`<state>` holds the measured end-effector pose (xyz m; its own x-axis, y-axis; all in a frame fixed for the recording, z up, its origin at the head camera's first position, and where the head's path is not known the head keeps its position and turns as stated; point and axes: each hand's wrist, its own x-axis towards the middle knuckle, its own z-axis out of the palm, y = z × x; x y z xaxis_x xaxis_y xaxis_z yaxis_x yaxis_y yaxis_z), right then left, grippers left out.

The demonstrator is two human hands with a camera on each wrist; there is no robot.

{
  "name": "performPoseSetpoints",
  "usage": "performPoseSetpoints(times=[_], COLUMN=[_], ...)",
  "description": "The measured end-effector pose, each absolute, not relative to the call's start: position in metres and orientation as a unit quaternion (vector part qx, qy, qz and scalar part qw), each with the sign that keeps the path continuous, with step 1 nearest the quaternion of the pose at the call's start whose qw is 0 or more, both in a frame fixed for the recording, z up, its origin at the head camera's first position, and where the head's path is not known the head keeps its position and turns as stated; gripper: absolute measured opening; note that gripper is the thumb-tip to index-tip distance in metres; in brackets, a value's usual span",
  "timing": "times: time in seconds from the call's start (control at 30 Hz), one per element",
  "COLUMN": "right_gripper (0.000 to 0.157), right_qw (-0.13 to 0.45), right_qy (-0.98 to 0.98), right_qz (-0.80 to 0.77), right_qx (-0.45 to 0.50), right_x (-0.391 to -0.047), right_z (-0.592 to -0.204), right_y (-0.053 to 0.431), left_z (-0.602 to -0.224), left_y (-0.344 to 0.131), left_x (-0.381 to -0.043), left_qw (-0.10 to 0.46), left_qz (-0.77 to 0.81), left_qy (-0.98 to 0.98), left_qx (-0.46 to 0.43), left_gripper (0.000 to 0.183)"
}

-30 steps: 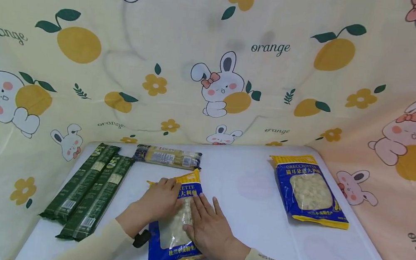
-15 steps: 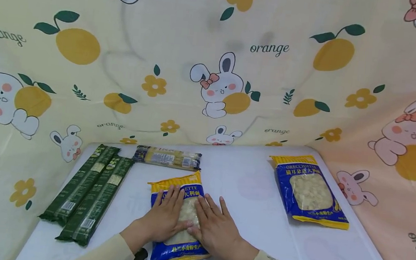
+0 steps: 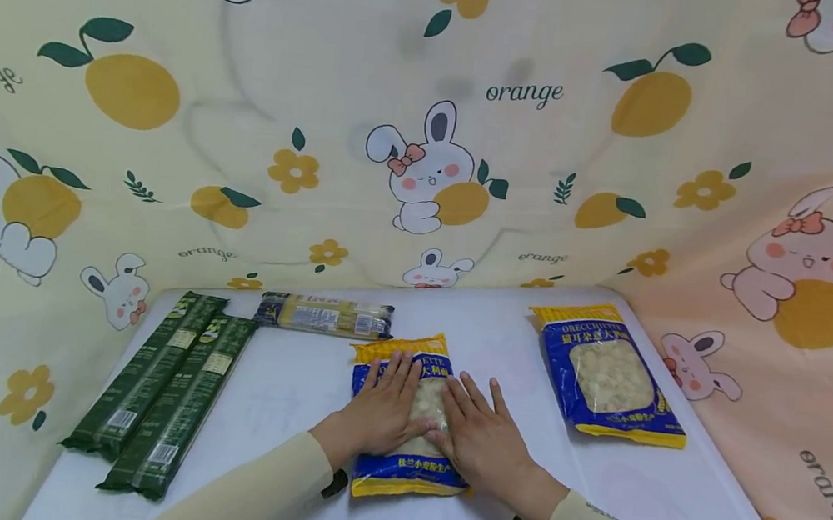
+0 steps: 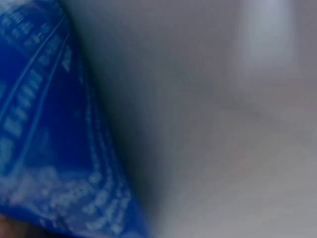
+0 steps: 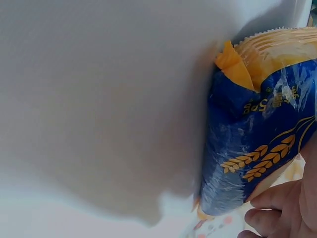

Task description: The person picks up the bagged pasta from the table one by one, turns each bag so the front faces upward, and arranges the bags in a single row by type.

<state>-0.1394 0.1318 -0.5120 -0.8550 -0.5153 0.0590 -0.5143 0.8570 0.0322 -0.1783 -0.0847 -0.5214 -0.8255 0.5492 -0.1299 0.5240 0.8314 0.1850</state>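
Note:
A blue and yellow bag of orecchiette pasta (image 3: 429,399) lies flat on the white table, its clear window showing pale pasta. My left hand (image 3: 389,408) rests on the bag's left half with straight fingers. On its right side lies my right hand (image 3: 485,442), fingers extended and slightly spread. The two thumbs come close together over the window. In the left wrist view, the bag's printed blue side (image 4: 59,124) shows at the left. The right wrist view has the bag's blue edge with wheat ears (image 5: 257,158) and part of my right hand (image 5: 285,208).
A second orecchiette bag (image 3: 612,375) lies at the right. Two long green packs (image 3: 180,405) lie side by side at the left. Behind them is a short pasta pack (image 3: 326,316) with a clear front. A printed cloth (image 3: 291,72) hangs behind the table (image 3: 588,511).
The orecchiette bag under my hands has slid right and away from me, and sits straighter. My left hand's bent fingers have flattened onto it. The view has shifted slightly.

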Motion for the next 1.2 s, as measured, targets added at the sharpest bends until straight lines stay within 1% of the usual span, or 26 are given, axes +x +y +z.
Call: performPoseSetpoints(times=[0.17, 0.37, 0.47, 0.6, 0.73, 0.83, 0.9, 1.03, 1.07, 1.2], right_gripper=[0.072, 0.071, 0.074, 0.076, 0.076, 0.075, 0.076, 0.076, 0.076, 0.075], right_qw=[0.037, 0.004, -0.005, 0.007, 0.021, 0.030, 0.031, 0.028, 0.029, 0.043], right_qy=[-0.967, -0.968, -0.968, -0.963, -0.954, -0.952, -0.955, -0.960, -0.961, -0.958], right_qz=[-0.004, 0.051, 0.049, 0.018, 0.005, -0.003, -0.006, 0.003, 0.005, 0.018], right_qx=[0.252, 0.247, 0.247, 0.267, 0.299, 0.304, 0.295, 0.278, 0.276, 0.283], right_x=[-0.147, -0.143, -0.140, -0.138, -0.139, -0.141, -0.142, -0.143, -0.142, -0.141], right_z=[-0.511, -0.515, -0.519, -0.524, -0.526, -0.526, -0.526, -0.528, -0.528, -0.529], right_y=[0.142, 0.135, 0.130, 0.124, 0.118, 0.117, 0.118, 0.118, 0.118, 0.110], left_z=[-0.518, -0.522, -0.520, -0.515, -0.512, -0.513, -0.516, -0.524, -0.529, -0.529], left_y=[-0.071, -0.083, -0.094, -0.108, -0.117, -0.120, -0.120, -0.121, -0.121, -0.122], left_x=[-0.192, -0.193, -0.186, -0.169, -0.149, -0.139, -0.134, -0.129, -0.128, -0.125], left_qw=[0.095, 0.108, 0.107, 0.104, 0.124, 0.135, 0.132, 0.104, 0.091, 0.072], left_qz=[0.059, 0.064, 0.076, 0.098, 0.105, 0.094, 0.079, 0.058, 0.060, 0.049], left_qy=[0.952, 0.957, 0.959, 0.955, 0.946, 0.943, 0.945, 0.950, 0.950, 0.952], left_qx=[0.283, 0.261, 0.253, 0.262, 0.281, 0.288, 0.288, 0.289, 0.292, 0.293], left_gripper=[0.094, 0.094, 0.091, 0.089, 0.097, 0.104, 0.106, 0.106, 0.105, 0.106])
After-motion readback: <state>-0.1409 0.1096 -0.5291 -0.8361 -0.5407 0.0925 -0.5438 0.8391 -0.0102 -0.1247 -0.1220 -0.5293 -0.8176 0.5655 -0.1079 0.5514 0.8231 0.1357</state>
